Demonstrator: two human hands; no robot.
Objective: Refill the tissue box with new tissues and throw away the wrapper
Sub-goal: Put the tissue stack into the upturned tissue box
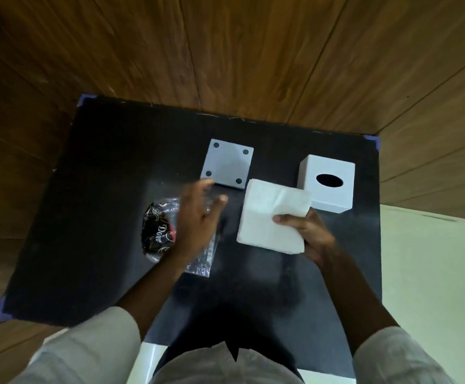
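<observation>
My right hand [307, 234] grips a thick white stack of tissues [270, 214] by its near right corner, holding it above the black table. A white cube tissue box [328, 184] with a dark oval slot on top stands just beyond the stack, to the right. Its flat white base panel [227, 163], with a dark dot at each corner, lies apart at the table's middle back. My left hand [198, 214] hovers blurred with fingers spread over the crumpled clear and black-red wrapper [159, 231], holding nothing.
The black table [101, 189] has blue tape at its corners and stands against wooden wall panels [225, 51]. A pale floor [430, 273] shows at the right. My white sleeves and lap fill the bottom of the view.
</observation>
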